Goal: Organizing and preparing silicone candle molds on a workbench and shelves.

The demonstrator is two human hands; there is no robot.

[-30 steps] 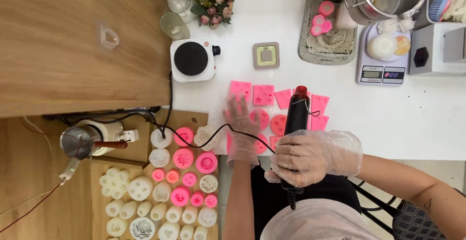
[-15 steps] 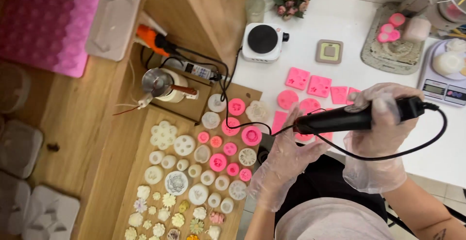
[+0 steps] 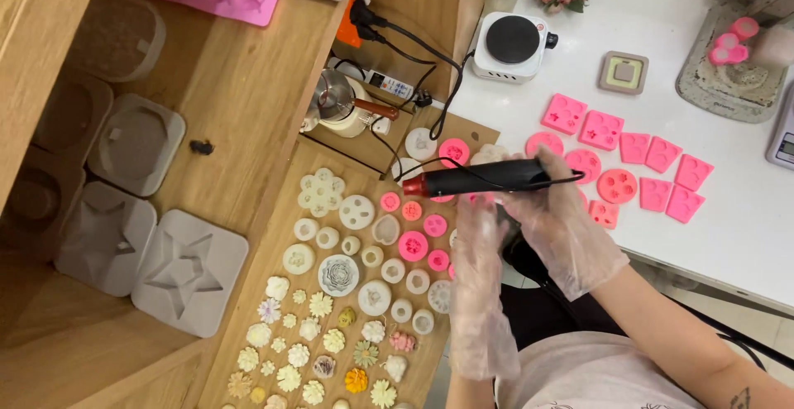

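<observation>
My right hand point(image 3: 566, 227), in a clear glove, is shut on a black pen-shaped tool point(image 3: 484, 179) with a red tip. The tool lies level, its tip pointing left, and its black cord loops back over the hand. My gloved left hand point(image 3: 480, 277) reaches up under the tool, fingertips on small pink round moulds point(image 3: 413, 245) at the right edge of a wooden board point(image 3: 273, 248). Whether that hand grips one is hidden. White and pink moulds and small wax flowers point(image 3: 310, 351) fill the board.
Pink square and round moulds point(image 3: 616, 186) lie on the white table point(image 3: 744, 235) to the right. Behind stand a small hot plate point(image 3: 513, 41), a metal pitcher point(image 3: 335, 103) and a scale point(image 3: 782, 136). Grey star moulds point(image 3: 190, 272) sit on the wooden shelf at left.
The view has swung left over the board. The tool turned from upright to level, tip pointing left. My left hand left the table's pink moulds and now reaches the board's edge.
</observation>
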